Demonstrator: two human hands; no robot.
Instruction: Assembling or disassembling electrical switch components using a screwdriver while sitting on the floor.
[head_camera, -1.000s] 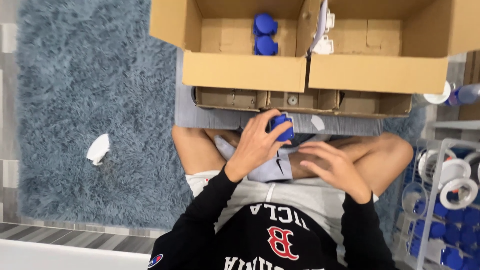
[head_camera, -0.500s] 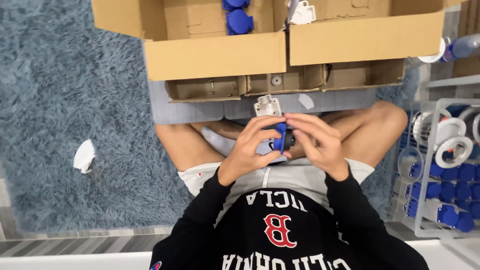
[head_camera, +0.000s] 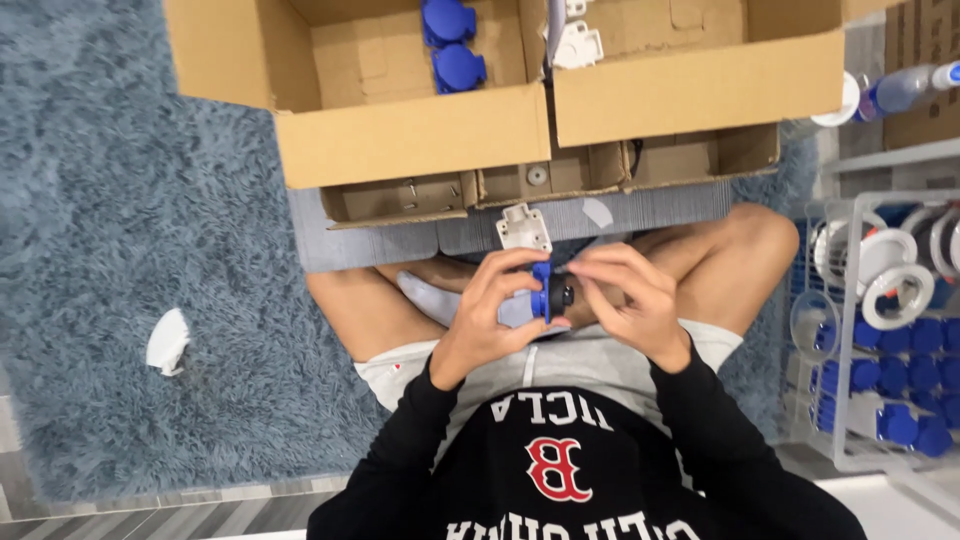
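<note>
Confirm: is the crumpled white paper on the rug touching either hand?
No, the crumpled white paper lies on the rug, apart from the left hand and right hand.

There is only one view, from a camera worn on the person's head. It looks almost straight down and a little forward, so the person's own chest and crossed legs fill the bottom and the middle of the frame. The left hand (head_camera: 490, 315) and the right hand (head_camera: 625, 300) are close below the lens, near the centre. Farther forward — at the top edge — stand the cardboard boxes (head_camera: 410, 140), cut off by the frame. The blue carpet (head_camera: 120, 200) lies at the left, a white wire basket (head_camera: 880, 330) at the right.
</note>
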